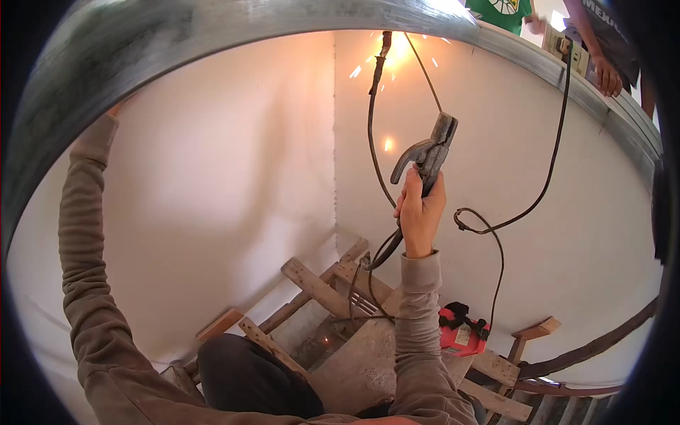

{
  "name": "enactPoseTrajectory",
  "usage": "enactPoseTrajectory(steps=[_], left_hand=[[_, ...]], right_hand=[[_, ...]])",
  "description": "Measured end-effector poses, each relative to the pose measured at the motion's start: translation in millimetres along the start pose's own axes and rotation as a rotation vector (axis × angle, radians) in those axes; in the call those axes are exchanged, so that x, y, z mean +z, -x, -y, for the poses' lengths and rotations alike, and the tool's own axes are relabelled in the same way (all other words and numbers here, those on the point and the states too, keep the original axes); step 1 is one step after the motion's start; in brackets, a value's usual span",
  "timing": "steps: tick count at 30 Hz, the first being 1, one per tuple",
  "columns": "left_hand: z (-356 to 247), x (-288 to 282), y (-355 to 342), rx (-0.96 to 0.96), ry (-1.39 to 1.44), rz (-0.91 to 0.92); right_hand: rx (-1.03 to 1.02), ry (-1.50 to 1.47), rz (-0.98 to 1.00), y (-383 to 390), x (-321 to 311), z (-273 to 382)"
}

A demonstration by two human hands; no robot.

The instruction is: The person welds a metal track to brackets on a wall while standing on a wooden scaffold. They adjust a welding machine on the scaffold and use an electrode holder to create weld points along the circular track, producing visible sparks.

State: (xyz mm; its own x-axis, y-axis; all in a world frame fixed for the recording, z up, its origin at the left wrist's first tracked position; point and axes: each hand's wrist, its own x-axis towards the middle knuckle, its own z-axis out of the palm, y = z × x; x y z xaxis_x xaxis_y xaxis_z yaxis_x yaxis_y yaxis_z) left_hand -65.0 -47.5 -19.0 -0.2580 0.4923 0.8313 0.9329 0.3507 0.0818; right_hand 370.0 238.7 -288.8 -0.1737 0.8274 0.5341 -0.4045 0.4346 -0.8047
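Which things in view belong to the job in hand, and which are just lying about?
Probably the job:
electrode holder, in right hand
clamped rod
grey metal beam

Probably just lying about:
red item with black parts
wooden boards, possibly footing

The left hand [116, 109] is mostly hidden by the beam [212, 27], the tip of the rod [424, 72] is lost in glare [400, 48], the holder [443, 134] is partly covered by the right hand [423, 207], and two people [499, 13] are cut off by the upper edge

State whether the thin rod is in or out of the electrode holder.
In: the thin rod runs from the bright glow down into the head of the electrode holder, gripped by the right hand.
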Motion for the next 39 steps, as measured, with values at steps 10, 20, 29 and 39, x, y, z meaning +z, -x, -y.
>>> enactPoseTrajectory(steps=[10,20,29,39], left_hand=[[0,11,-15,0.072,-0.079,0.017],[-1,14,-4,0.127,-0.141,0.006],[-2,10,2,0.237,-0.248,-0.024],[54,22,-13,0.515,-0.381,-0.071]], right_hand=[[-0.084,0.109,-0.032,-4,-8,-1],[-0.006,0.006,0.000,-2,-15,-4],[0.008,-0.038,0.024,-1,-11,1],[0.013,-0.037,0.003,-2,-15,0]])
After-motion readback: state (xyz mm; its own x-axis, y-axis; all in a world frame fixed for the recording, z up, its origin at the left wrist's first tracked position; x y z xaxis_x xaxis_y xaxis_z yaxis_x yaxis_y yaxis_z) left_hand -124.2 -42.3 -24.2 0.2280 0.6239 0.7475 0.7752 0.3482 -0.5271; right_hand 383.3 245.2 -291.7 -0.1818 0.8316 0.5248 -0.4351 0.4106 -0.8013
